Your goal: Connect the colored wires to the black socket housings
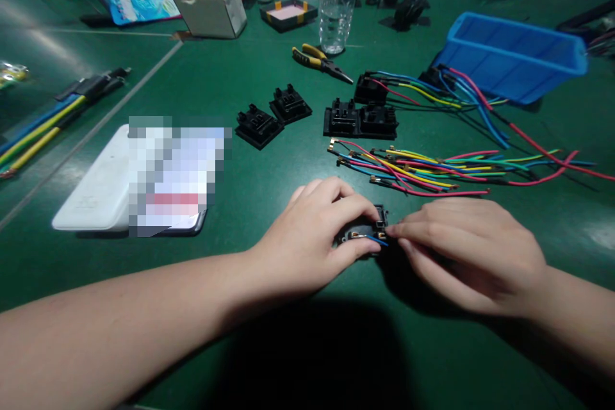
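My left hand (pixel 312 234) is curled over a small black plastic socket block (pixel 368 230) that rests on the green table (pixel 269 307), gripping it from the left. My right hand (pixel 468 250) pinches a thin blue wire (pixel 377 241) with a brass terminal, its fingertips touching the block's right side. Just beyond the hands lies a loose bundle of coloured wires (pixel 432 170) with brass ends. Several more black socket blocks (pixel 259 125) sit further back, and one of them (pixel 369 88) has wires fitted in it.
A white box with a phone on it (pixel 96 189) lies to the left. Yellow-handled pliers (pixel 319 62), a clear water bottle (pixel 336 6), a cardboard box (pixel 211 9) and a blue plastic bin (pixel 514 61) stand further back. Thick cables (pixel 43 128) lie at far left. Other people's hands show at the far edge.
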Tool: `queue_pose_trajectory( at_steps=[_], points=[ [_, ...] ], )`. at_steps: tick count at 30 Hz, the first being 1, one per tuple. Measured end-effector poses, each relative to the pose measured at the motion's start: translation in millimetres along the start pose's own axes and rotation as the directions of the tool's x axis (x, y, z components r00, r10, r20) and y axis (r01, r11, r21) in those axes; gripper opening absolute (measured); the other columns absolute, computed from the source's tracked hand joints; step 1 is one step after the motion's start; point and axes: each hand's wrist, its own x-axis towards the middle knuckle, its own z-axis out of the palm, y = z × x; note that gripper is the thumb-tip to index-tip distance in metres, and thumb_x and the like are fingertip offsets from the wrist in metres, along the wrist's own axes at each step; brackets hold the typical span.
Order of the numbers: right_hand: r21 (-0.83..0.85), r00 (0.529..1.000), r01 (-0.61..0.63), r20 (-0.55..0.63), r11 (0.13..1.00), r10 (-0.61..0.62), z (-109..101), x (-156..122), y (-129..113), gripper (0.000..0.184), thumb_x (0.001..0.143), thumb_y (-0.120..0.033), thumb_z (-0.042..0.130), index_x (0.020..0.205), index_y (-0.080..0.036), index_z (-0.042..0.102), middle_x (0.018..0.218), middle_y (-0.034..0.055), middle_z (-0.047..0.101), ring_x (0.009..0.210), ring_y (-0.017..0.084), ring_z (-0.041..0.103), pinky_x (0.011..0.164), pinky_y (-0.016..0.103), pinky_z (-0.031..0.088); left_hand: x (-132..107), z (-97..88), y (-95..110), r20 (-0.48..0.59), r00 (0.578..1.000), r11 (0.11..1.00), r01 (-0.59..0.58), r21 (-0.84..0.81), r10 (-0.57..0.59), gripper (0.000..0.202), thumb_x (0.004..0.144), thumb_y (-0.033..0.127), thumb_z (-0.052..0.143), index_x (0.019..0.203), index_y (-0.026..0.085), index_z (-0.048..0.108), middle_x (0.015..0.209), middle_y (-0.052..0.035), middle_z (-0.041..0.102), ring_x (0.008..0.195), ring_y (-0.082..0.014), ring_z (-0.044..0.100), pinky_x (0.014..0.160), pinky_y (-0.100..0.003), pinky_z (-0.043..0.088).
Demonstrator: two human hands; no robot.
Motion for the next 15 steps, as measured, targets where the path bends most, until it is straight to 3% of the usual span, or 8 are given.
queue_pose_trajectory(
  at_steps=[9,15],
  points=[
    [0.110,0.996,0.056,0.056,0.992,-0.063,-2.6,-0.8,7.1,0.028,0.087,-0.010,0.056,0.113,-0.018,0.062,0.085,0.0074,0.071,0.071,0.015,0.065,0.061,0.029,0.046,0.5,-1.0,0.4,0.008,1.000,1.000,0.003,-0.011,-0.003,0.023,0.087,0.033,0.067,0.108,0.024,0.064,0.109,-0.0057,0.059,0.108,-0.0238,0.053,0.093,-0.043,0.041],
    [0.202,0.991,0.009,0.128,0.979,-0.036,-5.3,5.4,6.7,0.018,0.090,-0.010,0.051,0.100,-0.016,0.064,0.080,0.0072,0.068,0.069,0.014,0.062,0.059,0.026,0.042,0.5,-1.6,0.1,0.017,1.000,1.000,0.005,-0.020,-0.005,0.022,0.086,0.032,0.067,0.107,0.024,0.064,0.109,-0.0052,0.059,0.109,-0.0234,0.053,0.093,-0.042,0.041]
  ],
)
